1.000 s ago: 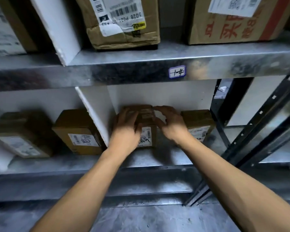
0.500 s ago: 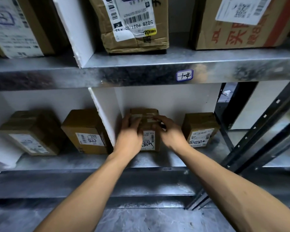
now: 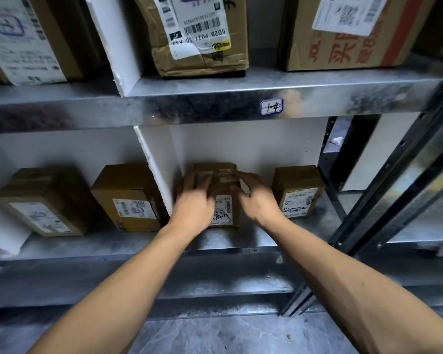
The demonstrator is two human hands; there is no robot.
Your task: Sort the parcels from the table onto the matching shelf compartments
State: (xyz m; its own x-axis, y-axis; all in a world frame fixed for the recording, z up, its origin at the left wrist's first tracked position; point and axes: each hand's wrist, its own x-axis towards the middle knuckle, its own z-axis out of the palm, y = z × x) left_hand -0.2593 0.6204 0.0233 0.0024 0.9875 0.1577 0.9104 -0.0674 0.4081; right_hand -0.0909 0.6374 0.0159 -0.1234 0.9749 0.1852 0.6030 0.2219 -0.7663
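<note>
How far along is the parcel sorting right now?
Done: several boxes already sit on the lower shelf, including one in the compartment under the handwritten tag. In hand: left hand and right hand are on a small box resting there, beside the white divider. Left: letting go; the table isn't visible, so remaining parcels are unknown.

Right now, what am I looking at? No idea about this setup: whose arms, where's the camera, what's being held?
No machine here: a person's bare arms, filmed by a camera worn on the head, looking forward and down. The left hand and right hand are on either side of a small cardboard parcel standing on a metal shelf; blur hides how firm the grip is. It sits right of a white divider, under a handwritten tag. Another small parcel stands to its right, apart from it. More boxes fill the neighbouring compartments.
</note>
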